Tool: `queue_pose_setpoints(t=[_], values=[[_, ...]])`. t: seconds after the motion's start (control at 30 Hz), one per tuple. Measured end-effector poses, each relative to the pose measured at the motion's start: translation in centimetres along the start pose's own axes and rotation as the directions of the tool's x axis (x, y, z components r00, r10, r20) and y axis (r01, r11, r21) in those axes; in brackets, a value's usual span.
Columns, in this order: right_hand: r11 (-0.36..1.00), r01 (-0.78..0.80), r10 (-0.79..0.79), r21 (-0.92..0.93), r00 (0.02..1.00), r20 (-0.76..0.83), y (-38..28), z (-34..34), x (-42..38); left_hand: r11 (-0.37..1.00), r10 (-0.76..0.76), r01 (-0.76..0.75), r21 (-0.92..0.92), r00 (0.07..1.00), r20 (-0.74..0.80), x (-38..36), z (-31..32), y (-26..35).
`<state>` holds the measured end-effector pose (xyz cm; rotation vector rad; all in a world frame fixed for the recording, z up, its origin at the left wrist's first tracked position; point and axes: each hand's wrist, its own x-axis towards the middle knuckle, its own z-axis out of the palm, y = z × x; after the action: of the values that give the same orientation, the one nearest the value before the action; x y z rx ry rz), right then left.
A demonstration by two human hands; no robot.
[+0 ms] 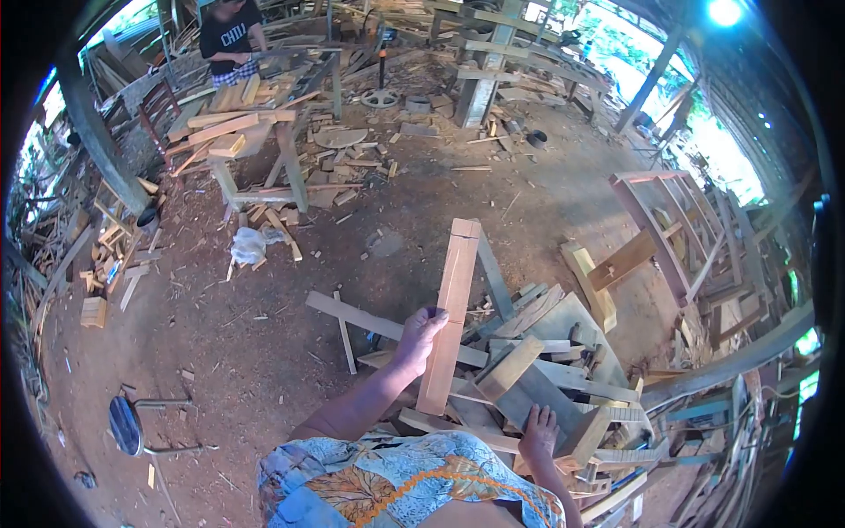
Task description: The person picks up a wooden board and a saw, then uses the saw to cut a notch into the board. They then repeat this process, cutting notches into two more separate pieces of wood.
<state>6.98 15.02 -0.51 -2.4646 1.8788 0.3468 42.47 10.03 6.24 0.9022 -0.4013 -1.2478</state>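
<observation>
My left hand is closed on the edge of a reddish-brown wooden board, held up in front of me. Dark lines run across the board's face, one of them near its top. Lower on the right, my right hand lies with fingers stretched out at the edge of a greyish plank on a heap of offcuts. A short wood block rests above that hand, and a thicker block sits just to its right.
A wooden workbench piled with boards stands at the back left, with a person behind it. A slatted wooden frame leans at the right. A round-seated metal stool is at the lower left.
</observation>
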Motion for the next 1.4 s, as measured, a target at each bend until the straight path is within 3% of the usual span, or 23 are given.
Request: queue_pose_setpoints(t=[0.2, 0.23, 0.27, 0.33, 0.43, 0.67, 0.73, 0.77, 0.87, 1.0, 1.07, 1.1, 1.17, 1.23, 1.27, 1.33, 1.4], values=[[0.994, 0.099, -0.107, -0.050, 0.972, -0.211, 2.3, 1.7, 1.0, 0.999, 0.039, -0.040, -0.012, 0.998, -0.055, 0.1, -1.5, 1.7], [0.990, 0.121, -0.138, -0.069, 0.916, -0.375, 1.7, -0.4, 1.0, 0.999, 0.041, -0.043, -0.026, 0.998, -0.052, 0.3, -1.8, 1.7], [0.990, 0.125, -0.141, -0.065, 0.919, -0.368, 1.6, -2.2, 1.3, 0.998, 0.041, -0.043, -0.040, 0.998, -0.044, 0.4, -2.0, 1.8], [0.996, -0.025, 0.043, 0.085, 0.974, -0.224, 2.5, -4.6, 2.3, 0.998, 0.051, -0.053, -0.039, 0.997, -0.052, 0.6, -2.4, 2.0], [0.983, 0.050, 0.035, 0.178, 0.894, -0.447, 4.6, -5.9, 3.6, 0.996, 0.060, -0.063, -0.061, 0.997, -0.049, 1.3, -2.8, 2.0], [0.931, 0.004, 0.159, 0.366, 0.895, -0.416, 5.9, -12.4, 1.6, 0.995, 0.075, -0.080, -0.065, 0.995, -0.070, 2.3, -3.1, 1.6], [0.882, 0.016, 0.203, 0.472, 0.889, -0.411, 6.4, -14.3, -0.2, 0.997, 0.049, -0.054, -0.062, 0.995, -0.084, 2.7, -2.7, 1.4], [0.796, 0.004, 0.288, 0.605, 0.877, -0.385, 7.7, -13.4, -0.8, 0.998, 0.016, -0.023, -0.066, 0.995, -0.098, 2.8, -2.5, 1.2], [0.625, 0.015, 0.440, 0.781, 0.819, -0.368, 6.9, -17.7, -4.8, 0.996, -0.051, 0.049, -0.074, 0.998, -0.026, 3.1, -1.2, 0.4], [0.573, -0.345, 0.726, 0.743, 0.635, -0.265, 8.4, -19.8, -12.6, 0.985, -0.120, 0.132, -0.108, 0.986, 0.115, 3.7, -0.1, -2.4], [0.487, -0.284, 0.828, 0.826, 0.450, -0.334, 7.5, -20.1, -16.2, 0.960, -0.281, 0.282, 0.003, 0.956, 0.089, 2.7, 3.0, -1.2], [0.419, -0.325, 0.887, 0.848, 0.345, -0.306, 7.5, -19.6, -18.5, 0.949, -0.315, 0.315, 0.013, 0.948, 0.049, 2.7, 4.1, -1.5], [0.300, -0.411, 0.954, 0.861, 0.147, -0.262, 6.3, -18.6, -23.6, 0.955, -0.296, 0.288, 0.072, 0.944, 0.145, 3.4, 5.1, -2.9], [0.201, -0.149, 0.979, 0.968, 0.004, -0.203, 3.8, -17.9, -27.5, 0.956, -0.290, 0.270, 0.116, 0.930, 0.227, 3.9, 6.2, -4.2], [0.181, -0.177, 0.980, 0.968, -0.055, -0.193, 2.8, -16.9, -29.6, 0.942, -0.335, 0.327, 0.075, 0.910, 0.246, 5.1, 5.7, -5.5], [0.137, -0.029, 0.946, 0.990, -0.294, -0.140, 1.0, -13.8, -33.1, 0.935, -0.354, 0.334, 0.118, 0.877, 0.326, 5.5, 6.4, -6.6], [0.124, -0.002, 0.916, 0.992, -0.384, -0.116, -0.5, -11.4, -36.0, 0.928, -0.367, 0.313, 0.203, 0.865, 0.342, 5.1, 7.8, -7.3]])
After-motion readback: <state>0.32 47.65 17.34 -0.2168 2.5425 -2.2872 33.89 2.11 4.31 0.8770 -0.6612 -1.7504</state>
